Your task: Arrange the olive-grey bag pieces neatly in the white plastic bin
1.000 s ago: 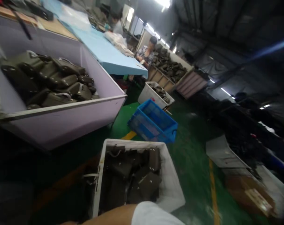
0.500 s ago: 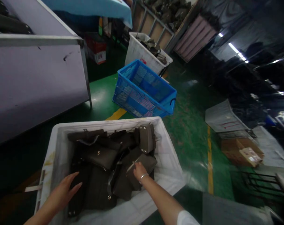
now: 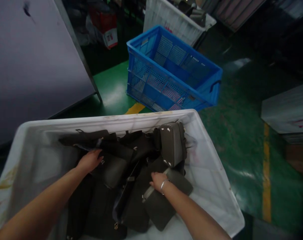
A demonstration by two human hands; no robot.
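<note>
Head view: both your hands are down in the white bin of dark handbags.

Head view again, closer: your left hand lies with loose, unclenched fingers on a dark bag mid-pile. Your right hand has its fingers curled onto the grey-green bag at the near side, though a full grasp cannot be told. These bags look light, soft-sided and floppy, probably with smooth faces that may slip, and straps tangle. Take hold at a stiff top edge or handle, not the slack panel. A blue crate stands on the green floor beyond.
</note>
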